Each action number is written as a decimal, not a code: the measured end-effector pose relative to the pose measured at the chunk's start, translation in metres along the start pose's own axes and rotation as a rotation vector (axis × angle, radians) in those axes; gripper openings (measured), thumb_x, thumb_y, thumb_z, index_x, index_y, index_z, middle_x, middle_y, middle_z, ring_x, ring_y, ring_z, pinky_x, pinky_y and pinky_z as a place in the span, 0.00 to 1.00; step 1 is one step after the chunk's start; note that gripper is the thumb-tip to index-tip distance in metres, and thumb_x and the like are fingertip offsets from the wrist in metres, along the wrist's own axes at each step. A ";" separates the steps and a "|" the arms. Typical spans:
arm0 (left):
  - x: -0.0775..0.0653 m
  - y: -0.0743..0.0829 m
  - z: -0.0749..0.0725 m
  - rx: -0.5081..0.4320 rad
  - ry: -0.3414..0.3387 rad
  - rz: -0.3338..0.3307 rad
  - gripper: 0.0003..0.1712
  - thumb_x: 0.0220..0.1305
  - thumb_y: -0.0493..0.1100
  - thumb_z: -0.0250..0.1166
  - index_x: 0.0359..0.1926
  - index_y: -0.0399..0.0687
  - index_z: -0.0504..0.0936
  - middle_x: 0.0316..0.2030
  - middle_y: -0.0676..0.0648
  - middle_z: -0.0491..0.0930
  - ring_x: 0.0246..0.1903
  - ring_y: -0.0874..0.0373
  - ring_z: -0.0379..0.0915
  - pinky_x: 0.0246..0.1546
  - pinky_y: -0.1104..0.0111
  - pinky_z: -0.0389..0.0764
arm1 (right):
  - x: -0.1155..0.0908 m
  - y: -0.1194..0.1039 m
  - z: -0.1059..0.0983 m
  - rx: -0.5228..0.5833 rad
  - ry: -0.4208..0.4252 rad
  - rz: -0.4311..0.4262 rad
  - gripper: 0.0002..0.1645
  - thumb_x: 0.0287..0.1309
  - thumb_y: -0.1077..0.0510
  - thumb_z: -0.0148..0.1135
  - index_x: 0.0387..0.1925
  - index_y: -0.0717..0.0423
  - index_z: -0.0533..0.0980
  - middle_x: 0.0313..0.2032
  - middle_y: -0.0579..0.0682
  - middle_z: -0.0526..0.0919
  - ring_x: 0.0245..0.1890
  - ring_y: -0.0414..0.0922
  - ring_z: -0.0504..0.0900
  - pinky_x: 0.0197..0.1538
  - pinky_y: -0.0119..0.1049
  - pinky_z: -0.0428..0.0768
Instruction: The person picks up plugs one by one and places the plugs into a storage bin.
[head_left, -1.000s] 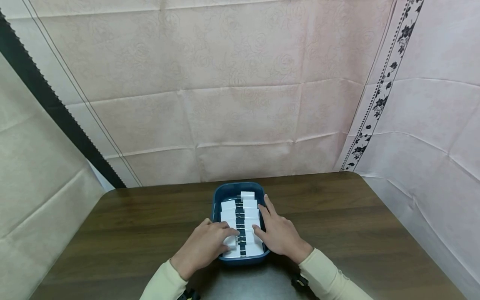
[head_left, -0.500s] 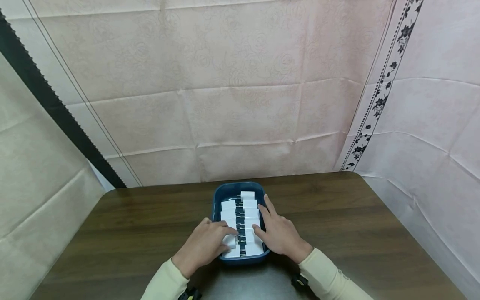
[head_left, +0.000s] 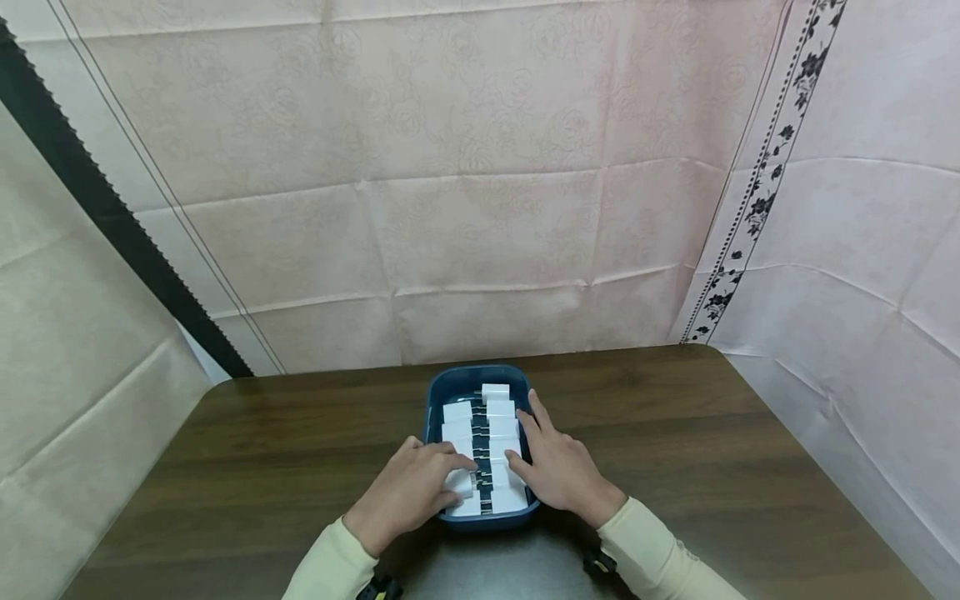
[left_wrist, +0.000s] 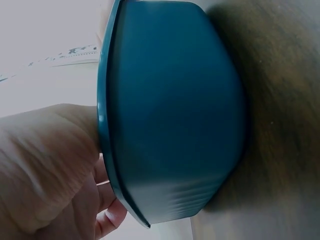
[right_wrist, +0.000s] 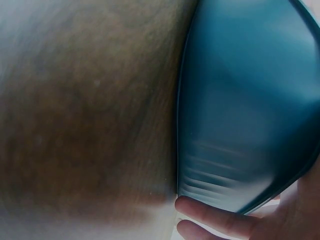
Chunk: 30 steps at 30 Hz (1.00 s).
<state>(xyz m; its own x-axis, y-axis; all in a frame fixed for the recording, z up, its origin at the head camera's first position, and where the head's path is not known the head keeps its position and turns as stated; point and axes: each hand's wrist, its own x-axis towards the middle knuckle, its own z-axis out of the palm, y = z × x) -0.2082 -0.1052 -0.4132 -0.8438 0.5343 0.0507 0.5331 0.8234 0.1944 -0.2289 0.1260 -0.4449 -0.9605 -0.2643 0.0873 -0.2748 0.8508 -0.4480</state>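
Note:
A deep blue plastic basin (head_left: 483, 523) stands on the table, holding white, flat, paper-like pieces (head_left: 502, 450) in two overlapping columns. Small black parts with metal-like glints, possibly clips, run between the columns. My left hand (head_left: 412, 483) reaches over the basin's left rim; its thumb and index finger are on either side of a white piece (head_left: 459, 482) and seem to pinch it. My right hand (head_left: 562, 467) lies across the right rim, thumb on the white pieces. In the right wrist view its straight fingers (right_wrist: 215, 216) reach along the basin's outer wall (right_wrist: 240, 125).
The brown wood-patterned table (head_left: 300, 433) carries the basin near its far edge. Behind it hangs a pale patterned cloth (head_left: 480, 208), with another white cloth (head_left: 862, 292) on the right. A black band (head_left: 112, 200) slants down at the left.
The white piece between my left thumb and index finger has tilted slightly, and the left hand has shifted a little. My right hand and the basin look unmoved.

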 end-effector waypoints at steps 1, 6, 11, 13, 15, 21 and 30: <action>0.000 0.000 0.000 0.002 -0.004 0.002 0.19 0.58 0.49 0.76 0.52 0.60 0.88 0.51 0.51 0.87 0.44 0.58 0.80 0.39 0.67 0.65 | 0.000 0.000 0.000 -0.001 0.000 0.000 0.42 0.69 0.40 0.58 0.76 0.56 0.61 0.82 0.56 0.44 0.53 0.55 0.84 0.55 0.56 0.82; 0.000 -0.002 0.000 0.023 -0.010 0.023 0.20 0.59 0.52 0.74 0.54 0.60 0.88 0.52 0.51 0.87 0.44 0.59 0.80 0.40 0.68 0.66 | 0.000 0.001 0.001 -0.009 0.005 0.001 0.42 0.69 0.40 0.58 0.76 0.56 0.62 0.81 0.56 0.46 0.57 0.57 0.82 0.57 0.58 0.81; -0.002 -0.006 -0.002 0.040 -0.002 0.070 0.22 0.62 0.54 0.72 0.57 0.60 0.86 0.53 0.51 0.86 0.45 0.59 0.80 0.41 0.68 0.68 | 0.000 -0.001 0.000 -0.059 0.081 -0.018 0.40 0.67 0.40 0.60 0.74 0.54 0.65 0.79 0.57 0.56 0.68 0.59 0.74 0.63 0.61 0.76; -0.003 -0.008 -0.003 0.042 0.004 0.083 0.23 0.63 0.55 0.71 0.58 0.59 0.85 0.53 0.51 0.86 0.45 0.59 0.79 0.41 0.68 0.69 | 0.000 -0.002 -0.001 -0.078 0.114 -0.030 0.39 0.66 0.40 0.60 0.73 0.54 0.67 0.77 0.57 0.60 0.70 0.59 0.72 0.64 0.61 0.74; -0.003 -0.009 -0.003 0.043 0.013 0.088 0.23 0.64 0.56 0.70 0.59 0.59 0.85 0.53 0.51 0.86 0.46 0.59 0.79 0.42 0.68 0.70 | 0.000 -0.003 -0.001 -0.089 0.129 -0.039 0.39 0.66 0.40 0.61 0.72 0.53 0.68 0.77 0.57 0.61 0.71 0.59 0.70 0.66 0.61 0.73; -0.005 -0.012 -0.002 0.052 0.063 0.111 0.22 0.67 0.56 0.67 0.60 0.58 0.84 0.54 0.52 0.85 0.47 0.59 0.80 0.45 0.67 0.76 | -0.001 -0.002 -0.003 -0.104 0.118 -0.058 0.40 0.65 0.40 0.62 0.72 0.54 0.67 0.77 0.57 0.62 0.72 0.57 0.69 0.67 0.60 0.72; -0.008 -0.014 -0.004 0.045 0.108 0.127 0.27 0.70 0.61 0.62 0.65 0.61 0.79 0.62 0.53 0.81 0.57 0.57 0.79 0.58 0.56 0.79 | -0.008 0.000 -0.019 -0.099 0.074 -0.098 0.42 0.64 0.40 0.65 0.73 0.53 0.66 0.77 0.57 0.62 0.74 0.59 0.66 0.66 0.61 0.72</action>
<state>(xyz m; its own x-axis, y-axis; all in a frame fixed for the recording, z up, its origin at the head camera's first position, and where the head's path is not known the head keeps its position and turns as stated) -0.2092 -0.1216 -0.4124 -0.7699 0.6130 0.1773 0.6361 0.7595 0.1360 -0.2225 0.1367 -0.4283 -0.9285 -0.3169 0.1933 -0.3667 0.8644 -0.3441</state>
